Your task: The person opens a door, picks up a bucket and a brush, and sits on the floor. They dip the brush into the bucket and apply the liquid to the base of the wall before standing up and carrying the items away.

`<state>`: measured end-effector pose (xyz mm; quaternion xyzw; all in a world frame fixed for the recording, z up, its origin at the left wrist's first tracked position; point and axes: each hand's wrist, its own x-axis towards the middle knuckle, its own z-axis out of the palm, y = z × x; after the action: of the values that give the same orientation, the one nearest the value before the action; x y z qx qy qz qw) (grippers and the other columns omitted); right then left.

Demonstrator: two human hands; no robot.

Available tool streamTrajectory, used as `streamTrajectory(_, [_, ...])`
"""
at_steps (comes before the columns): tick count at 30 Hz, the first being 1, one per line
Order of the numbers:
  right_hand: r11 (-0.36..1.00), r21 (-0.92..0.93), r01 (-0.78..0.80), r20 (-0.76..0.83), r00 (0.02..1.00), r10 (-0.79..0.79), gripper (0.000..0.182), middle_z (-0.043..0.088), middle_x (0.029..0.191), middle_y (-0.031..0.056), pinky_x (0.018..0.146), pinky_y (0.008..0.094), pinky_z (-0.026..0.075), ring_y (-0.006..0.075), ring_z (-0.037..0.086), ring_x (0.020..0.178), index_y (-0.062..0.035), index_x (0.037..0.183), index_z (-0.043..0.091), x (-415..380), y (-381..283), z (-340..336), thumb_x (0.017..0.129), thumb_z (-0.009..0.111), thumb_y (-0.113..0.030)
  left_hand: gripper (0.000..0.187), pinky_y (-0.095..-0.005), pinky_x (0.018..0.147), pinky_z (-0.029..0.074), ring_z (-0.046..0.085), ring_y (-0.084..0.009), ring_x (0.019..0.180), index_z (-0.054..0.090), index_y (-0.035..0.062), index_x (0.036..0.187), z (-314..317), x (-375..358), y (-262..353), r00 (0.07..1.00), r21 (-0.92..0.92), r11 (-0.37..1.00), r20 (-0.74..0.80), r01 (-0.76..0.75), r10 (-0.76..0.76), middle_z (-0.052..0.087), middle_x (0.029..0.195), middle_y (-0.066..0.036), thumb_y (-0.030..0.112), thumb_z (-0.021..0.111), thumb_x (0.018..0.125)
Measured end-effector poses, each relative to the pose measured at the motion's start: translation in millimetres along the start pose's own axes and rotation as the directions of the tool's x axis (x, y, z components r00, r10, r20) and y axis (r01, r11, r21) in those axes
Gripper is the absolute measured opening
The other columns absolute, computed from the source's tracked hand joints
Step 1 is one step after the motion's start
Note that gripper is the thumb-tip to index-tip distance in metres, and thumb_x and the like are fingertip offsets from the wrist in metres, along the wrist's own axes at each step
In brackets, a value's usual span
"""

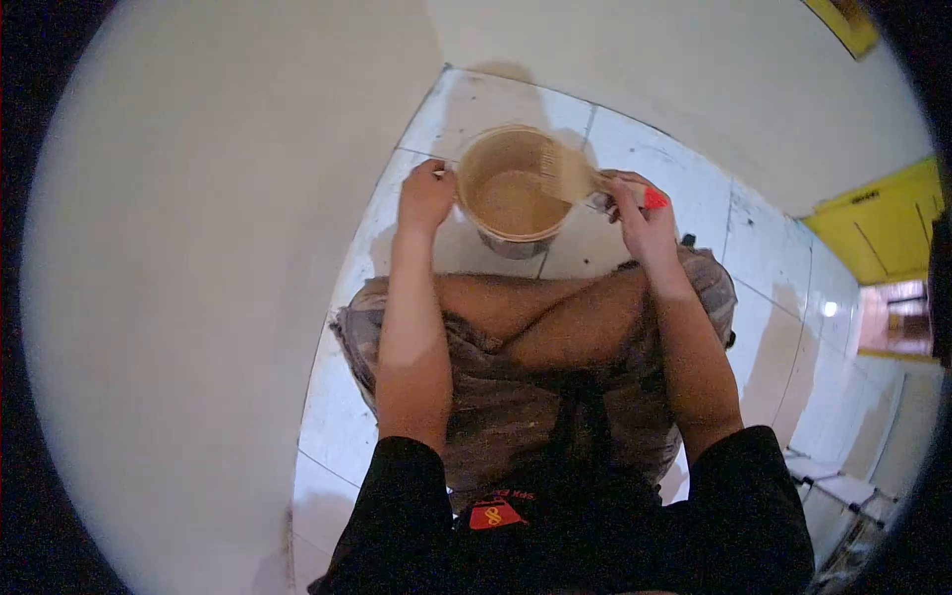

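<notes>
A round bucket [516,238] stands on the tiled floor in front of my crossed legs, with light brown paint [516,201] inside. My right hand [640,210] is closed around the handle of a wide paint brush [567,175], whose red handle end shows beside the fingers. The brush's coated bristles lie over the bucket's right rim. At the bucket's left side is my left hand [428,194], its fingers closed on the thin bucket handle near the rim.
Pale walls [198,248] rise at the left and at the back, meeting in a corner behind the bucket. A yellow panel [873,223] stands at the right. A metal-framed ladder or stool [843,491] is at the lower right.
</notes>
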<state>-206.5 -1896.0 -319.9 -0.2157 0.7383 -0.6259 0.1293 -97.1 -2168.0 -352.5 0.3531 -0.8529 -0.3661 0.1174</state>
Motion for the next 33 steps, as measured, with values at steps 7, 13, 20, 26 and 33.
streamTrajectory(7, [0.987,-0.005,0.159,0.019,0.987,-0.158,0.023,0.061,0.070,0.0021,0.051,0.0207,0.042,0.0071,0.052,0.058,-0.0006,0.097,0.062,6,11,10,0.087,0.054,-0.020,0.036,-0.0399,0.088,0.043,0.055,-0.0357,0.100,0.060,0.0015,0.102,-3,-7,8,0.999,0.105,0.994,0.027,0.040,-0.043,0.057,0.107,-0.022,0.025,0.050,0.076])
streamTrajectory(13, [0.993,-0.024,0.117,0.046,0.992,-0.116,0.025,0.062,0.076,0.0041,0.052,0.0214,0.042,0.0093,0.054,0.062,0.0007,0.097,0.061,4,11,10,0.089,0.052,-0.021,0.026,-0.0436,0.078,0.048,0.059,-0.0364,0.091,0.061,-0.0016,0.089,4,-12,5,0.999,0.128,0.991,-0.012,0.038,-0.037,0.061,0.094,-0.024,0.019,0.050,0.076])
streamTrajectory(20, [0.992,-0.023,0.125,0.043,0.991,-0.124,0.025,0.062,0.075,0.0048,0.051,0.0232,0.042,0.0094,0.054,0.061,0.0001,0.094,0.062,-1,8,12,0.090,0.049,-0.021,0.029,-0.0428,0.077,0.049,0.060,-0.0355,0.090,0.061,-0.0028,0.090,15,-8,-7,0.999,0.179,0.984,0.045,-0.010,0.002,0.061,0.093,-0.024,0.020,0.051,0.076])
streamTrajectory(26, [0.990,0.034,0.134,0.104,0.985,-0.137,0.030,0.063,0.079,0.0065,0.051,0.0236,0.042,0.0118,0.056,0.064,-0.0003,0.102,0.059,0,14,6,0.091,0.047,-0.026,0.028,-0.0412,0.080,0.049,0.060,-0.0350,0.092,0.062,-0.0024,0.094,17,-19,-9,0.998,0.109,0.992,-0.002,0.067,-0.068,0.060,0.098,-0.023,0.016,0.051,0.077])
streamTrajectory(33, [0.984,0.031,0.178,0.114,0.977,-0.180,0.036,0.063,0.083,0.0087,0.054,0.0238,0.043,0.0134,0.057,0.065,0.0002,0.105,0.058,-7,4,0,0.092,0.045,-0.031,0.030,-0.0413,0.079,0.049,0.060,-0.0336,0.091,0.062,-0.0008,0.092,16,-19,-7,0.997,0.169,0.983,0.018,0.067,-0.071,0.061,0.097,-0.020,0.022,0.054,0.074])
